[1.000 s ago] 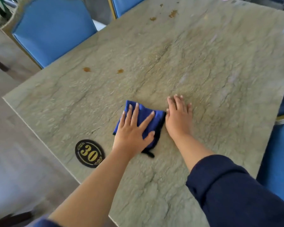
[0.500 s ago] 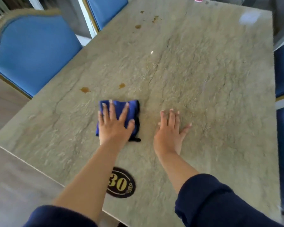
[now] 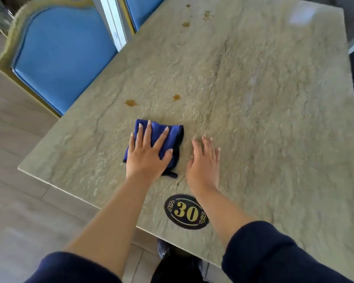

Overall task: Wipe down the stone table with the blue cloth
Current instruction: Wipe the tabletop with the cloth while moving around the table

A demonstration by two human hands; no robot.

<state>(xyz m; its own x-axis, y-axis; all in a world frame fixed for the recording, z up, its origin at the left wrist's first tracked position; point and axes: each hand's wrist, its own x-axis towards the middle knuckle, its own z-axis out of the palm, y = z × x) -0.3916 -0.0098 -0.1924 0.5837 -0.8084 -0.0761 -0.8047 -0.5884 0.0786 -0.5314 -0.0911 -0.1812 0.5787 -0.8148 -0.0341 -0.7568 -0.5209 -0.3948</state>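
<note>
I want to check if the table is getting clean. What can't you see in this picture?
Head view only:
- Table under the cloth: hidden by cloth and left hand.
- Table under the right hand: covered by the palm.
- Table's far and right sides: cut off by the picture edge.
- Far stains: too small and blurry to judge.
- Chair: blurred.

The left hand (image 3: 146, 158) is pressed flat on a folded blue cloth (image 3: 173, 137), fingers (image 3: 147, 130) spread, on the stone tabletop (image 3: 264, 123). The right hand (image 3: 202, 168) lies flat just beside it, palm down on bare stone. A couple of brown stains (image 3: 131, 102) sit just past the cloth. There's a black oval "30" plaque (image 3: 186, 211) near the front edge and a blue chair (image 3: 63, 60) off to the left.
</note>
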